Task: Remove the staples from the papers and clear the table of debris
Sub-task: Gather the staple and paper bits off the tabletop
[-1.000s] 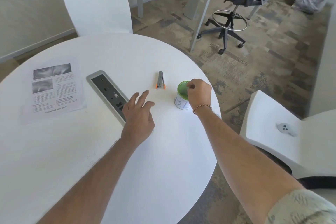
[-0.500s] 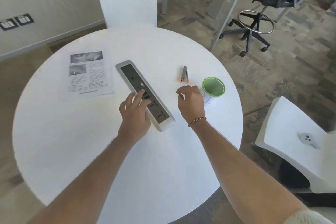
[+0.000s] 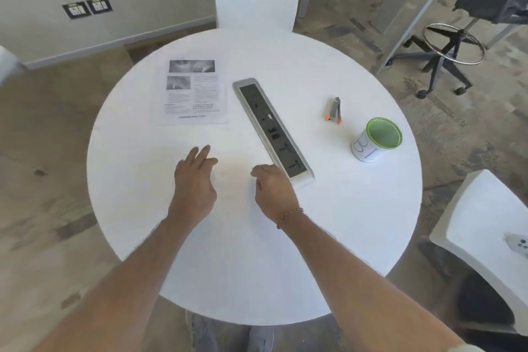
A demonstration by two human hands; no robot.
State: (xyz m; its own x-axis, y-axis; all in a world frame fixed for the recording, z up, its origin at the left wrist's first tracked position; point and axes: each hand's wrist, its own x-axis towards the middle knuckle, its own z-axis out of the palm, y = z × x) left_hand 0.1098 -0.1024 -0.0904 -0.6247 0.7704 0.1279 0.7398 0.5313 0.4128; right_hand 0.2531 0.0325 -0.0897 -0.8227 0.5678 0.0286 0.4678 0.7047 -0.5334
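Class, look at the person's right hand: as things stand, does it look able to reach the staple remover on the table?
Probably yes. The right hand is empty beside the power strip, and the staple remover lies in the open beyond it, with only bare table between.

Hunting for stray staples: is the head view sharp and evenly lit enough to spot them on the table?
Head view: table is bright, nearly blown white, little shadow; left hand motion-blurred; papers text soft; wide-angle bends the edges. No staple can be made out; remover and cup are clear.
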